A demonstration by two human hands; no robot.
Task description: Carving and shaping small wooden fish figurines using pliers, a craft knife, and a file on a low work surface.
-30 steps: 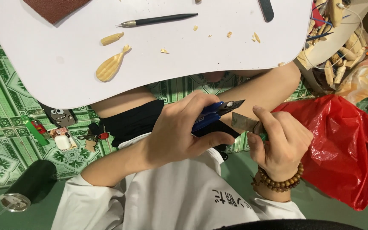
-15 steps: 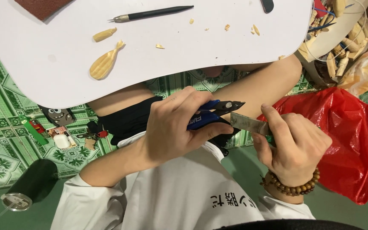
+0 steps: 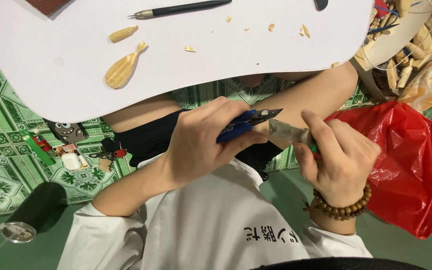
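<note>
In the head view, the left hand (image 3: pixel 198 145) is closed around blue-handled cutters (image 3: pixel 248 122) whose dark tip points right, toward the knife (image 3: pixel 287 132) gripped in the right hand (image 3: pixel 338 157). The blade's long axis runs left, nearly meeting the cutter tip, both held near the chest, below the white board (image 3: pixel 226 65) bearing a carved wooden fish (image 3: pixel 123 67).

The left hand (image 3: pixel 201 142) is curled shut around a tool, with the thumb pressed along its side and the knuckles turned up. The right hand (image 3: pixel 338 160) is closed in a grip too, with its first finger stretched out straight. Both wrists are bent inward, and the hands are held close together, just apart.
</note>
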